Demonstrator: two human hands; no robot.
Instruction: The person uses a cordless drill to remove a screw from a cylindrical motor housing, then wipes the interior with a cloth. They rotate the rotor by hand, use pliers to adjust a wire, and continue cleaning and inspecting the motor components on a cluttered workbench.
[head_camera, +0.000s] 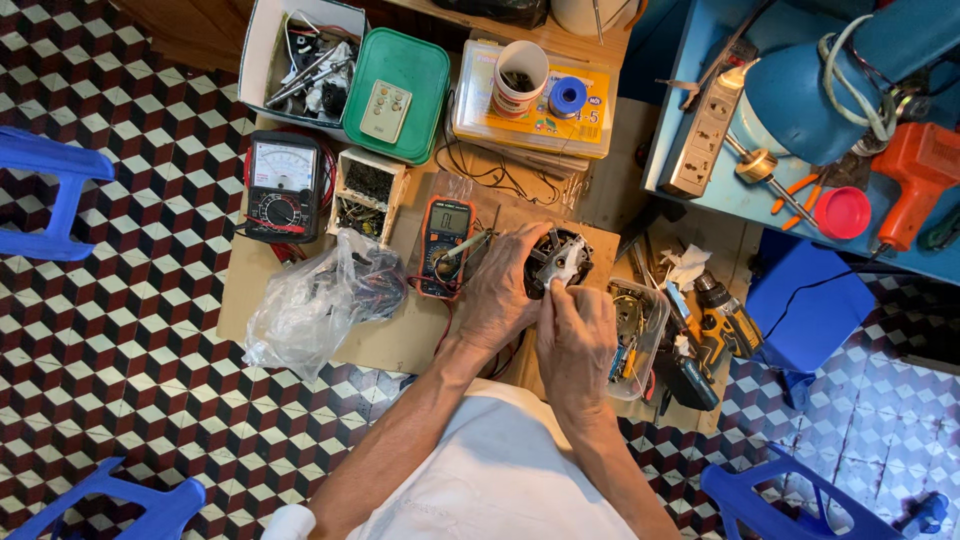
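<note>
1 motor (556, 262), held by 2 hands: left hand (497, 290), right hand (577, 340); 2 multimeters (445, 245) nearby, possibly.

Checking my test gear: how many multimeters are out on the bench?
2: an analog multimeter at the left, and a digital multimeter just left of the left hand. Others may be hidden.

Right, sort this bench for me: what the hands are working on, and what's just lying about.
In hand:
- small electric motor, gripped by the left hand
- right hand, fingers on the motor's metal bracket

Lying about:
- orange digital multimeter
- black analog multimeter
- green lidded box
- clear plastic bag
- cordless drill
- orange heat gun
</note>
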